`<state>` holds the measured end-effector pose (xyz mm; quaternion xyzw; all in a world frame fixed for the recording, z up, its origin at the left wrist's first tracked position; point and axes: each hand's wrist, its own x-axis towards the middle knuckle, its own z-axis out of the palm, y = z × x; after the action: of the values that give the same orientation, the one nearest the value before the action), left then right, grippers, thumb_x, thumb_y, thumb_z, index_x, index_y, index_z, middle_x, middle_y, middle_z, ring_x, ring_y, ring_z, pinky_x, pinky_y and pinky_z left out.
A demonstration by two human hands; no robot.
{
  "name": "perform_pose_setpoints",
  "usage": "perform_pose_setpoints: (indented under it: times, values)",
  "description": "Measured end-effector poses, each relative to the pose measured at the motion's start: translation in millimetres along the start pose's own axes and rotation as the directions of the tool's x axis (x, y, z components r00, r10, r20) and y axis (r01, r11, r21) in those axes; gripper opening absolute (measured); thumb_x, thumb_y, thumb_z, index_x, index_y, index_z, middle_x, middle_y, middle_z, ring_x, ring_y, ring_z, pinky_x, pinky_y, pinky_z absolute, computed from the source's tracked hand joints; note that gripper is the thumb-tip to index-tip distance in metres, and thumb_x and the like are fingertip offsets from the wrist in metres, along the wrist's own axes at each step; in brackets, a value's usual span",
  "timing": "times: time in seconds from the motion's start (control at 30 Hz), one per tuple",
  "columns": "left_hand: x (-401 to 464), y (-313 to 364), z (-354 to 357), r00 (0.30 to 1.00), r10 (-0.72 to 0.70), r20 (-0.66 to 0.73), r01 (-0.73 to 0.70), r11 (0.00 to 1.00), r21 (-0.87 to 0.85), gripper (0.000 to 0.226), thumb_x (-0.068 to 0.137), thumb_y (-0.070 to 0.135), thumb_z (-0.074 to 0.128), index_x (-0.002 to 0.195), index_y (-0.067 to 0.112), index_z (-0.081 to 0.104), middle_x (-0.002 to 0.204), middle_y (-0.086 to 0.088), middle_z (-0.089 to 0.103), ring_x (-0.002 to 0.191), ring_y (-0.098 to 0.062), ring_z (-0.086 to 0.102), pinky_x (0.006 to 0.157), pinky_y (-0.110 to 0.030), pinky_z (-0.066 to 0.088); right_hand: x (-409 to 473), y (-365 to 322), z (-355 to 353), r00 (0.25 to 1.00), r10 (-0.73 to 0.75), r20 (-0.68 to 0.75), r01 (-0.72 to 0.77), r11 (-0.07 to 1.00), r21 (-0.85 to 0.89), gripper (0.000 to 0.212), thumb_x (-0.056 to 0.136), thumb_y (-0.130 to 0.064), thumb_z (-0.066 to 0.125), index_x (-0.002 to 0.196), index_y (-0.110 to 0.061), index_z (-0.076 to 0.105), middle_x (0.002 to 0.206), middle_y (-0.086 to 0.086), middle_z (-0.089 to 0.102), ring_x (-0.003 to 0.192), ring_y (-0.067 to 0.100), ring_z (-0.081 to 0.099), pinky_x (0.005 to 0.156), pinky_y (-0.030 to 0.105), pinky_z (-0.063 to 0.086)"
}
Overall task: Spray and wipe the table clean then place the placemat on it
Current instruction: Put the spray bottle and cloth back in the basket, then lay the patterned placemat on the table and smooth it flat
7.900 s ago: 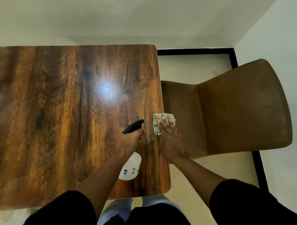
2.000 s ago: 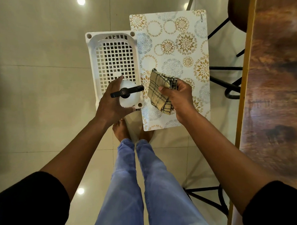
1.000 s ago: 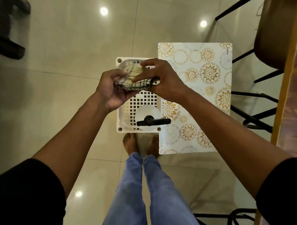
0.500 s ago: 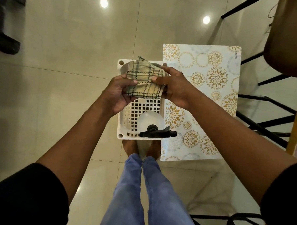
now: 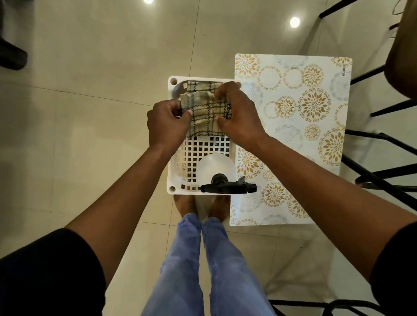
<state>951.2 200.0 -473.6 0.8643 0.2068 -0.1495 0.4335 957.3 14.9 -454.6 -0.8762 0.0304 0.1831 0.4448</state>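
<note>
A: Where's the cloth (image 5: 206, 112)?
B: Over the white basket (image 5: 172, 175), pinched by both hands, left hand (image 5: 167, 123) and right hand (image 5: 236, 118), each grip closed on it.
A: The rest?
B: The spray bottle (image 5: 215, 169) stands in the basket; the placemat (image 5: 296, 137) lies on the floor just beside it.

The checked cloth (image 5: 206, 112), beige with dark lines, is folded into a crumpled wad over the far half of the white lattice basket (image 5: 172, 170) on the floor. The spray bottle (image 5: 215, 169), white with a black trigger head, stands upright in the basket's near end, nozzle pointing right. The placemat (image 5: 297, 128), pale with gold and grey floral rings, lies flat on the tiles just beside the basket's right edge
</note>
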Motion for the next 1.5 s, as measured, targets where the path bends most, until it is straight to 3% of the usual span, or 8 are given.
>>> perform_pose_setpoints:
  times: [0.3, 0.5, 0.63, 0.8, 1.0, 1.07, 1.3, 1.5]
  values:
    - [-2.2, 4.3, 2.4, 0.98, 0.194, -0.038, -0.169, 0.925, 0.341, 0.018, 0.093, 0.028, 0.071, 0.099, 0.016, 0.082, 0.091, -0.006, 0.081, 0.088, -0.029, 0.074, 0.075, -0.035, 0.049, -0.7, 13.5, 4.4, 0.987, -0.159, -0.031, 0.141, 0.936, -0.323, 0.04, 0.085, -0.013, 0.074, 0.124, -0.015, 0.068, 0.129, 0.012, 0.062, 0.113, 0.033, 0.062, 0.092, 0.038, 0.054]
    - [4.8, -3.9, 3.4, 0.963, 0.267, 0.016, -0.239, 0.832, 0.501, 0.029, 0.093, 0.035, 0.076, 0.117, 0.018, 0.075, 0.11, -0.006, 0.076, 0.104, -0.031, 0.07, 0.083, -0.042, 0.05, -2.9, 15.5, 4.6, 0.955, -0.294, -0.044, 0.189, 0.714, -0.674, 0.026, 0.088, -0.029, 0.066, 0.112, -0.024, 0.074, 0.134, 0.016, 0.053, 0.118, 0.036, 0.052, 0.086, 0.046, 0.048]
    - [6.1, -2.9, 1.0, 0.96, 0.279, 0.014, -0.248, 0.828, 0.503, 0.049, 0.091, 0.036, 0.08, 0.134, 0.018, 0.066, 0.122, -0.01, 0.068, 0.111, -0.032, 0.065, 0.088, -0.041, 0.047, -1.9, 17.2, 2.0, 0.946, -0.323, -0.03, 0.201, 0.657, -0.727, 0.021, 0.09, -0.035, 0.066, 0.105, -0.025, 0.076, 0.13, 0.014, 0.054, 0.115, 0.034, 0.051, 0.082, 0.045, 0.046]
    - [-9.0, 16.4, -16.0, 0.937, 0.345, -0.056, -0.293, 0.863, 0.411, 0.052, 0.091, 0.037, 0.078, 0.137, 0.019, 0.063, 0.128, -0.003, 0.066, 0.112, -0.024, 0.066, 0.086, -0.031, 0.043, -15.9, 22.0, -11.4, 0.936, -0.298, -0.186, 0.163, 0.837, -0.523, 0.026, 0.091, -0.021, 0.066, 0.117, -0.021, 0.073, 0.12, 0.014, 0.058, 0.109, 0.031, 0.055, 0.084, 0.039, 0.051]
    - [-100.6, 80.6, -55.0, 0.9, 0.429, -0.079, -0.427, 0.903, 0.038, 0.016, 0.096, 0.032, 0.07, 0.11, 0.028, 0.076, 0.091, 0.017, 0.073, 0.072, -0.004, 0.069, 0.071, -0.03, 0.058, -93.7, 12.5, -34.7, 0.875, 0.088, -0.476, -0.118, 0.992, -0.034, 0.029, 0.09, -0.013, 0.064, 0.116, -0.023, 0.072, 0.112, 0.003, 0.06, 0.09, 0.016, 0.061, 0.076, 0.017, 0.047]
    - [-142.3, 98.1, -62.2, 0.886, 0.464, -0.002, -0.463, 0.884, -0.057, 0.012, 0.097, 0.023, 0.071, 0.105, 0.024, 0.08, 0.087, 0.018, 0.074, 0.071, -0.005, 0.069, 0.068, -0.025, 0.057, -129.1, 7.9, -36.5, 0.838, 0.205, -0.506, -0.182, 0.979, 0.095, 0.029, 0.091, -0.01, 0.065, 0.117, -0.02, 0.072, 0.114, 0.003, 0.062, 0.086, 0.014, 0.062, 0.073, 0.008, 0.042]
    - [-244.5, 81.6, -59.7, 0.807, 0.419, 0.416, -0.368, 0.908, -0.201, 0.01, 0.095, 0.018, 0.074, 0.096, 0.019, 0.084, 0.089, 0.009, 0.08, 0.076, -0.011, 0.073, 0.069, -0.025, 0.058, -242.1, 19.1, -5.8, 0.728, 0.537, -0.427, -0.411, 0.84, 0.354, 0.025, 0.094, -0.013, 0.066, 0.116, -0.022, 0.071, 0.107, -0.001, 0.067, 0.085, 0.011, 0.063, 0.079, 0.034, 0.055]
    - [-262.9, 8.5, -15.4, 0.785, 0.031, 0.619, -0.033, 0.999, -0.008, 0.014, 0.092, 0.03, 0.067, 0.088, 0.034, 0.079, 0.081, 0.014, 0.078, 0.076, -0.005, 0.072, 0.076, -0.03, 0.057, -287.1, 46.6, 29.9, 0.536, 0.801, -0.267, -0.564, 0.575, 0.593, 0.018, 0.094, -0.015, 0.068, 0.11, -0.023, 0.066, 0.098, -0.004, 0.068, 0.087, 0.014, 0.066, 0.076, 0.035, 0.055]
